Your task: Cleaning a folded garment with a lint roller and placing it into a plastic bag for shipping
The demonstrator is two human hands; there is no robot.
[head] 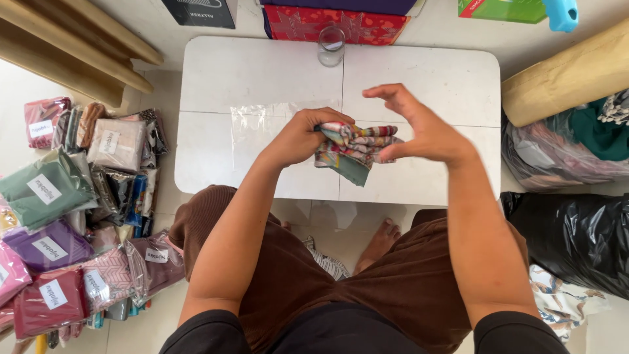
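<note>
A folded multicoloured cloth (354, 148) is held above the near half of a low white table (419, 72), between the two hands. The left hand (303, 136) is curled into a loose fist, the fingers closed over the cloth's left edge, the wrist bent inward and the forearm raised from the lap. The right hand (419, 128) is spread more openly: the thumb and palm are pressed against the cloth's right side, while the fingers are extended upward and arched over it, apart from the fabric. Whether the cloth's lower corner rests on the table cannot be told.

The cloth is seen as soft woven fabric, striped and patterned in red, teal, yellow and cream, bunched into a thick, uneven wad. A sheet of thin clear plastic (259, 124), glossy and creased, is laid flat on the table just left of the hands. A clear drinking glass (331, 44) is stood upright at the table's far edge. On the floor to the left, a pile of bagged fabrics (72, 203) in shiny wrappers is spread; a black plastic sack (576, 242) is slumped on the right.
</note>
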